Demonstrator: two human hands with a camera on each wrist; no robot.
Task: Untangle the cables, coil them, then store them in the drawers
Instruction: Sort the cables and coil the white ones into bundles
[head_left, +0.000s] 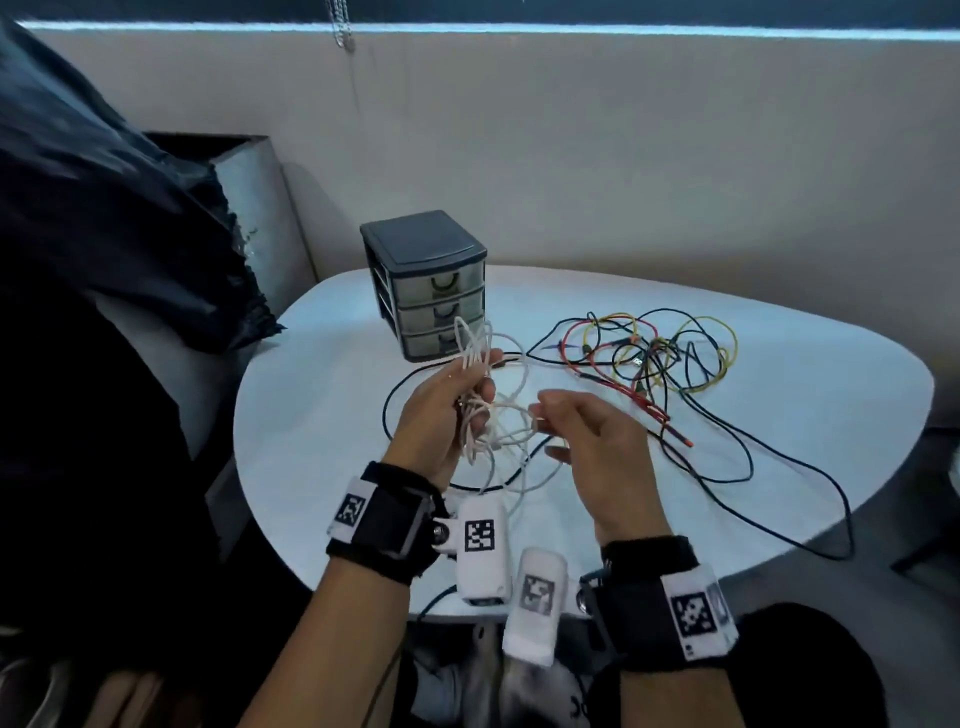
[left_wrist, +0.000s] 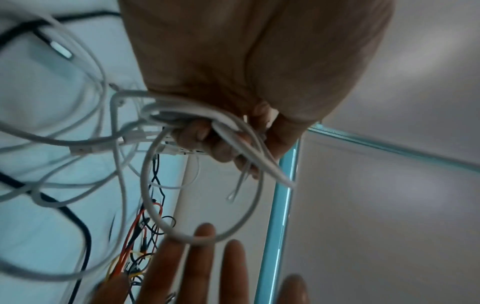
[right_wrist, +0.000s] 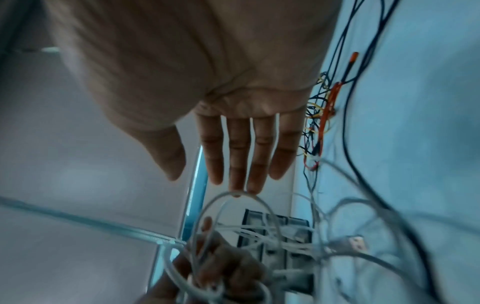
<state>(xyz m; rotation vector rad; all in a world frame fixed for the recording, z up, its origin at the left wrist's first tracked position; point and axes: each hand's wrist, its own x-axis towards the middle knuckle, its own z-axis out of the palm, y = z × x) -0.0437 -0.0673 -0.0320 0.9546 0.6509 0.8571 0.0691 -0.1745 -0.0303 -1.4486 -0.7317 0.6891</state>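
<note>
Dangling white cable (head_left: 480, 395) in left hand (head_left: 441, 410), beside flat right hand (head_left: 587, 447).

The white cables (head_left: 488, 410) blur into one bundle inside the left hand (head_left: 441, 415), so their count and crossings cannot be told. In the left wrist view the right hand (left_wrist: 197, 267) is cut off at 6 o'clock, and the plug (left_wrist: 61, 49) at 10 o'clock is smeared. In the right wrist view the drawers (right_wrist: 275, 232) sit half hidden behind loops. The coloured tangle (head_left: 649, 358) is too fine to trace strand by strand. A dark cable (head_left: 810, 499) runs off the table (head_left: 779, 395) at 4 o'clock, its end unseen.
</note>
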